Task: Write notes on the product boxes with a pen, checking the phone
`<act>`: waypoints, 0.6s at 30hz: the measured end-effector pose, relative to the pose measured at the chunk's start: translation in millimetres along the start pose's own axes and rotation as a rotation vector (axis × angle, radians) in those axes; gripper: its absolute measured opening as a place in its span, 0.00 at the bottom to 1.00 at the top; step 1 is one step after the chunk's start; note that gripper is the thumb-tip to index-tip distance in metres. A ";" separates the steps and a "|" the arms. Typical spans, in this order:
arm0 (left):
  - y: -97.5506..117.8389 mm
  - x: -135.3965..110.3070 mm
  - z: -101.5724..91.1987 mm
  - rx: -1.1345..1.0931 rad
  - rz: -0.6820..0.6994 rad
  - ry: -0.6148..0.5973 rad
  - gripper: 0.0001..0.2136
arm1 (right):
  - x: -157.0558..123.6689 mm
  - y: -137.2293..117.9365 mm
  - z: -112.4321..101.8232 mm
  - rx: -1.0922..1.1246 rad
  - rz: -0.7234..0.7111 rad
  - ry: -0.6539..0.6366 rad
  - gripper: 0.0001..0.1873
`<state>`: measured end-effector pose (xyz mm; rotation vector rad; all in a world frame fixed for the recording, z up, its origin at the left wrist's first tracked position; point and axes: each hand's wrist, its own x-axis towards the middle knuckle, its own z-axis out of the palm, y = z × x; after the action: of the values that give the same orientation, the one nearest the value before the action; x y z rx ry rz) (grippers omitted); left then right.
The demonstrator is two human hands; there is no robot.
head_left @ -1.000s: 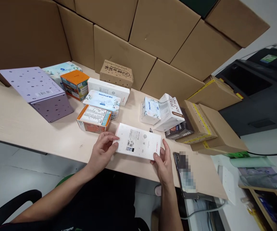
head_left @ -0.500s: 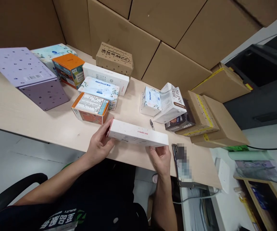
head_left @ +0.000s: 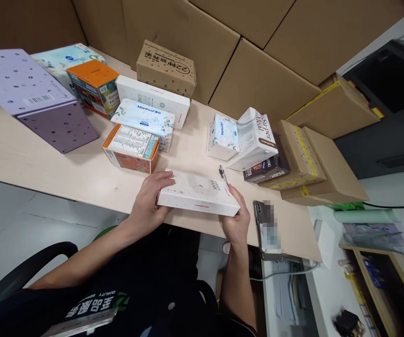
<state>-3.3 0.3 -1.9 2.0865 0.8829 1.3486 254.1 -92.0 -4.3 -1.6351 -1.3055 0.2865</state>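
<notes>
A flat white power bank box (head_left: 198,193) is held between both hands over the front edge of the table. Its broad printed face is turned up, with "POWER BANK" lettering toward the right end. My left hand (head_left: 150,199) grips the left end, fingers over the top and thumb at the near side. My right hand (head_left: 236,217) is closed around the right end, fingers along the far side. Just behind the box lie a pen (head_left: 222,173) and, further left, an orange and white carton (head_left: 131,148). A phone (head_left: 268,229) rests right of my right hand.
Tissue packs (head_left: 144,119), another white box (head_left: 153,96), an orange box (head_left: 95,86) and a purple box (head_left: 37,98) stand on the left. A "Super Meal" pack (head_left: 254,140) and brown cartons (head_left: 302,154) stand on the right. Large cardboard boxes (head_left: 258,79) form a wall behind.
The white box has been turned in my hands, so its broad printed face now points up. My left fingers have moved over its top, and my right fingers show at its far side.
</notes>
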 end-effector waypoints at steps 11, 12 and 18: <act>-2.2 -15.1 -21.7 0.296 0.079 -0.199 0.28 | 6.0 4.8 -12.6 -0.305 0.000 0.100 0.17; -1.8 -15.7 -23.2 0.312 0.091 -0.202 0.28 | 13.2 5.4 -15.6 -0.358 0.030 0.080 0.17; -2.7 -20.6 -27.1 0.399 0.057 -0.316 0.30 | 61.1 2.9 -18.6 -0.637 0.154 -0.234 0.18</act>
<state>-35.1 -11.6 -5.6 2.5528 1.0210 0.8803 292.8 -50.4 25.1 -2.2979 -1.5478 0.1619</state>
